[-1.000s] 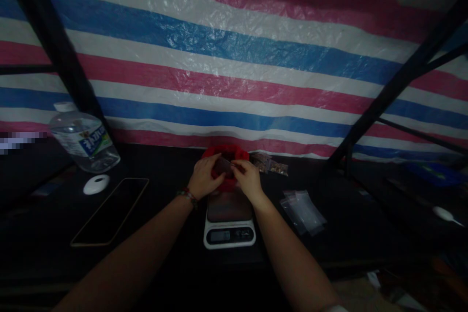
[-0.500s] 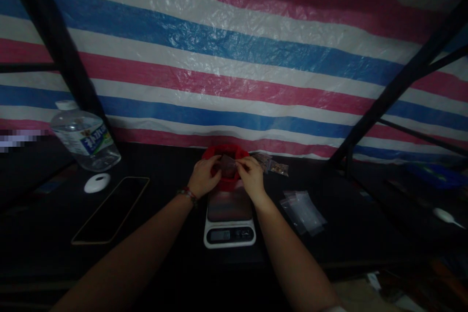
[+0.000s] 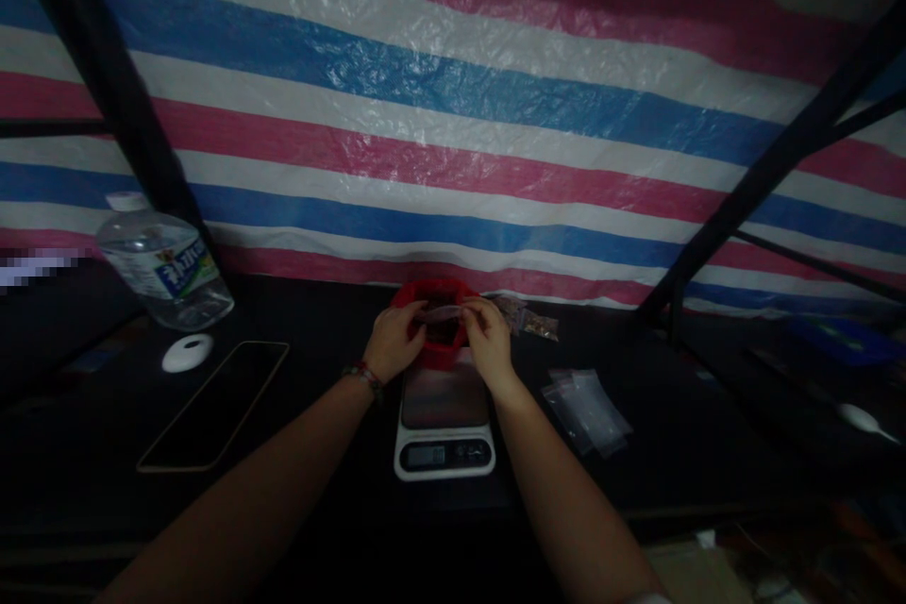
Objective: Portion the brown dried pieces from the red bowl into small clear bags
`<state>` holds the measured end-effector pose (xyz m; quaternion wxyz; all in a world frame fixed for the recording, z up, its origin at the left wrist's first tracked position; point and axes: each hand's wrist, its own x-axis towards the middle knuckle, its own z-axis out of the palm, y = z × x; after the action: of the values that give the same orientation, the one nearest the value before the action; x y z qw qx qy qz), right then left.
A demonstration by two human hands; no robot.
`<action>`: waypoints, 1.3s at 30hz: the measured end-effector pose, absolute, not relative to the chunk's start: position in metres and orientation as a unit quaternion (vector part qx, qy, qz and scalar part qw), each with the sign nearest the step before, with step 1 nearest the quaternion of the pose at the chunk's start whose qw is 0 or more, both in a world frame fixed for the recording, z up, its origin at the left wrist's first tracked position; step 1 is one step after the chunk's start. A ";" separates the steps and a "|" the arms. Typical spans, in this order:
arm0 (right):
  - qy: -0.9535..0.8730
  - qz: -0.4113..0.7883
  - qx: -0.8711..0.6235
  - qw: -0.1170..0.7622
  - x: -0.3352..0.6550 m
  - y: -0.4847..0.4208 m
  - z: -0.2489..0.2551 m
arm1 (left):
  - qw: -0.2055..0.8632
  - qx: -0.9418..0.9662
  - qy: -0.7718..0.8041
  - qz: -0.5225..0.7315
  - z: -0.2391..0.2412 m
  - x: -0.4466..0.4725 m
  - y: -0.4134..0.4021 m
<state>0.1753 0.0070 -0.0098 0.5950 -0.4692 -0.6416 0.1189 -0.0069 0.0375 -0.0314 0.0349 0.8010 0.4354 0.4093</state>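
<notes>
Both hands meet over a red bowl [image 3: 437, 294] at the back of the dark table. My left hand [image 3: 394, 343] and my right hand [image 3: 488, 340] each pinch one end of a small clear plastic bag [image 3: 440, 312], held level above the bowl's mouth. What the bag contains is too dim to make out. A white digital kitchen scale [image 3: 444, 434] sits just in front of the bowl, under my wrists, with nothing on its platform.
A large water bottle [image 3: 164, 268] lies tilted at the left, with a small white round object [image 3: 187, 353] and a dark phone [image 3: 214, 407] near it. Filled small bags [image 3: 529, 319] and empty clear bags [image 3: 586, 409] lie to the right. A striped tarp hangs behind.
The small bag has been turned from facing me to lying level between both hands, and raised slightly over the red bowl. The arms barely moved.
</notes>
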 end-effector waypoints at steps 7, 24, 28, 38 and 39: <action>-0.587 0.235 -0.476 0.611 0.175 0.013 -0.021 | 0.029 0.794 0.449 0.409 -0.029 -0.007 0.037; -0.544 0.345 -0.401 0.652 0.173 0.017 -0.022 | 0.032 0.820 0.463 0.335 -0.030 -0.007 0.039; -0.524 0.368 -0.398 0.657 0.173 0.020 -0.025 | 0.040 0.832 0.451 0.321 -0.026 -0.005 0.035; -0.513 0.342 -0.431 0.659 0.175 0.022 -0.027 | 0.024 0.807 0.454 0.378 -0.028 -0.007 0.038; -0.524 0.320 -0.447 0.651 0.177 0.022 -0.029 | 0.020 0.797 0.458 0.394 -0.028 -0.008 0.039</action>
<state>0.1768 0.0223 -0.0287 0.6511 -0.4466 -0.5240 0.3196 -0.0077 0.0385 -0.0280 0.0202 0.7969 0.4577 0.3938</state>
